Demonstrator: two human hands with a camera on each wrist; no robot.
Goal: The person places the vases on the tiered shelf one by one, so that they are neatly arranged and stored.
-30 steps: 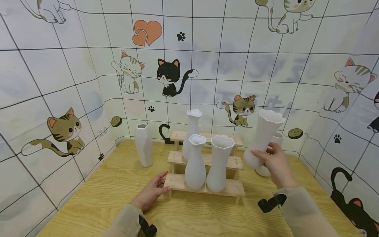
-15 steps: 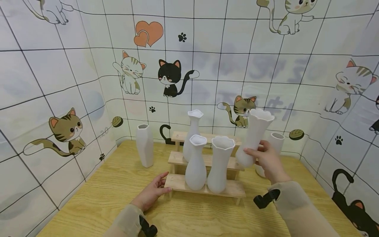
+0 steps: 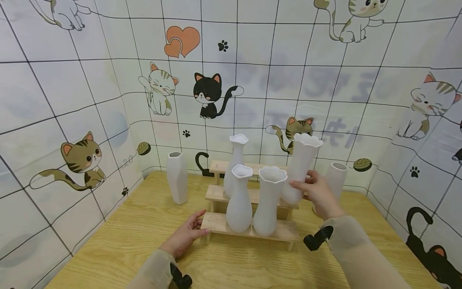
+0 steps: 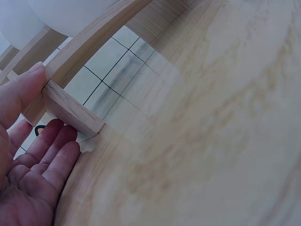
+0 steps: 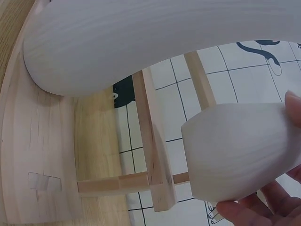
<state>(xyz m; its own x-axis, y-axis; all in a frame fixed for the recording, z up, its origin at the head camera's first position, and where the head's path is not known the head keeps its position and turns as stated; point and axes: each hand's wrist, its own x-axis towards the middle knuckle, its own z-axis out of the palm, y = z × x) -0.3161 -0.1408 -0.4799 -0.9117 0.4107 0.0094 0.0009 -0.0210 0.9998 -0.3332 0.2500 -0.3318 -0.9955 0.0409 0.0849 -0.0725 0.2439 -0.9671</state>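
My right hand [image 3: 315, 192] grips a tall white vase with a wavy rim [image 3: 300, 164] [image 5: 240, 155] round its lower body, holding it tilted just above the right end of the middle step of a wooden three-step stand [image 3: 285, 230]. My left hand [image 3: 185, 236] [image 4: 33, 160] rests on the table with its fingers straight, thumb and fingertips against the left end of the stand's bottom step [image 4: 70, 109]. Two white vases [image 3: 238, 200] [image 3: 268, 198] stand on the bottom step and a slim one [image 3: 235, 160] on the middle step.
A faceted white vase [image 3: 176, 176] stands on the table left of the stand. A cylindrical white vase [image 3: 335, 176] stands behind my right hand. The wooden table [image 3: 137, 237] is walled in by cat-print tiled panels [image 3: 72, 120] on three sides.
My right hand has carried the wavy-rimmed vase leftward and down, from beside the stand to over its middle step. The left hand has stayed at the bottom step.
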